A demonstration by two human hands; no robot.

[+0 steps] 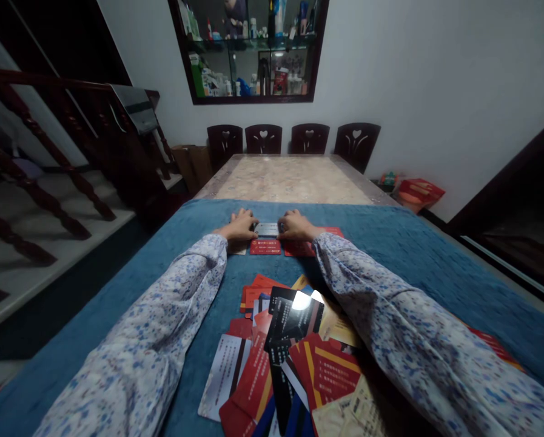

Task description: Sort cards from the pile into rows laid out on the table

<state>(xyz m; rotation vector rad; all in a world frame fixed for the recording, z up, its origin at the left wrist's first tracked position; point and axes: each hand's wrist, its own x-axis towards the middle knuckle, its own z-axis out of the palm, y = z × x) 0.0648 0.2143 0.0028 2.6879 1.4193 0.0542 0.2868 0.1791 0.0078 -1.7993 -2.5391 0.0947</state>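
Both arms reach forward over the blue cloth [212,224]. A pale grey card [267,229] lies between my hands, low over the cloth or on it. My left hand [241,225] has its fingers closed at the card's left end. At the opposite end, my right hand [295,226] grips it with curled fingers. Just below is a red card [265,247] with white print. Another red card [299,249] sits partly under my right hand, and a beige card [239,248] shows by my left wrist. Nearer to me lies a loose heap of cards with a black card [294,321] on top.
The marble-patterned table [285,176] extends beyond the cloth, with several dark chairs [263,139] at its far end. A railing [62,164] runs along the left. A red bag [419,193] stands by the right wall. More red cards [494,344] show beside my right sleeve.
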